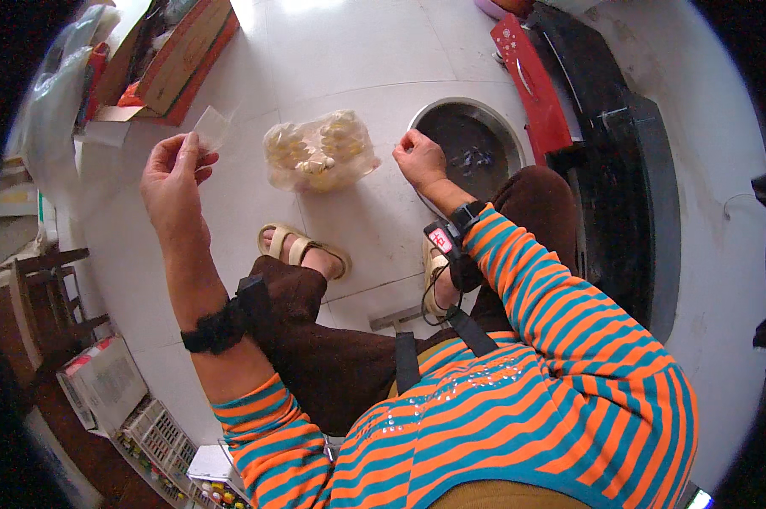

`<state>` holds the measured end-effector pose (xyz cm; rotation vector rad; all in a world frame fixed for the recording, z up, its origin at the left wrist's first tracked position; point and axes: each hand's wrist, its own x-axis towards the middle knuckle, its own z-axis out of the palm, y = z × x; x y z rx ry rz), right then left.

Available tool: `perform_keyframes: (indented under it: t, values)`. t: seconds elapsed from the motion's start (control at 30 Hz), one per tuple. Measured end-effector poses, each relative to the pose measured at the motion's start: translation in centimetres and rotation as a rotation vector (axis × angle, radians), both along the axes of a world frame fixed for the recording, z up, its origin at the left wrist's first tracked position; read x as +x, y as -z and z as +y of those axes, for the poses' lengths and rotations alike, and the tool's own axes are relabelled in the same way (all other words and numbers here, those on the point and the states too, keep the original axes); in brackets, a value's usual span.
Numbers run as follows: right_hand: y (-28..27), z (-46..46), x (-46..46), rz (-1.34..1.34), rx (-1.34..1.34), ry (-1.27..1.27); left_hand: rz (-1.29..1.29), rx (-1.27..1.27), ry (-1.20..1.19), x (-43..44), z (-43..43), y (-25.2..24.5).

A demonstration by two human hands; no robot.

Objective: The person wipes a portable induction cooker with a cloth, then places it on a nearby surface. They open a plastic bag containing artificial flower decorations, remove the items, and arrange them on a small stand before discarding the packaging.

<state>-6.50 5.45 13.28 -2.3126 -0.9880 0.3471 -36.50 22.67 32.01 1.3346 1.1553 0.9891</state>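
My left hand (pixel 182 159), raised at the left, pinches a small clear plastic piece (pixel 212 129) between thumb and fingers. My right hand (pixel 421 159) is held over the near left rim of a round metal basin (pixel 519 137), its fingers curled together; whether something thin is between the fingertips I cannot tell. Dark content with bluish glints lies in the basin. On the floor between my hands sits a clear plastic bag (pixel 319 151) holding several pale yellow and white pieces, too unclear to name. Neither hand touches the bag.
An open cardboard box (pixel 182 60) stands at the upper left, beside hanging plastic bags (pixel 55 121). A red panel (pixel 529 89) and a long black cabinet-like object (pixel 624 210) line the right. Plastic crates (pixel 160 439) and a wooden chair-like frame (pixel 33 305) are at the lower left. My sandalled feet rest on the tiles.
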Motion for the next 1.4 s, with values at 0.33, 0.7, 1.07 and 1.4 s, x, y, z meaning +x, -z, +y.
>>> perform_keyframes:
  t: [0.33, 0.7, 1.07, 1.4]
  values:
    - [-3.0, 3.8, 2.7, 1.028, 0.372, 0.202, 0.078, 0.049, -0.008, 0.0, 1.1, 2.2]
    - [-1.5, 5.5, 1.6, 0.864, 0.432, -0.183, 0.668, 0.358, 0.157, 1.1, 2.4, 9.9]
    - [-2.3, 10.4, 5.4, 0.301, -0.172, -0.479, 0.908, 0.512, 0.429, 6.9, 3.9, 10.9]
    - [0.8, 13.6, 5.3, 0.632, -0.003, -0.551, 0.535, -0.044, 0.447, 7.6, 9.2, 15.8]
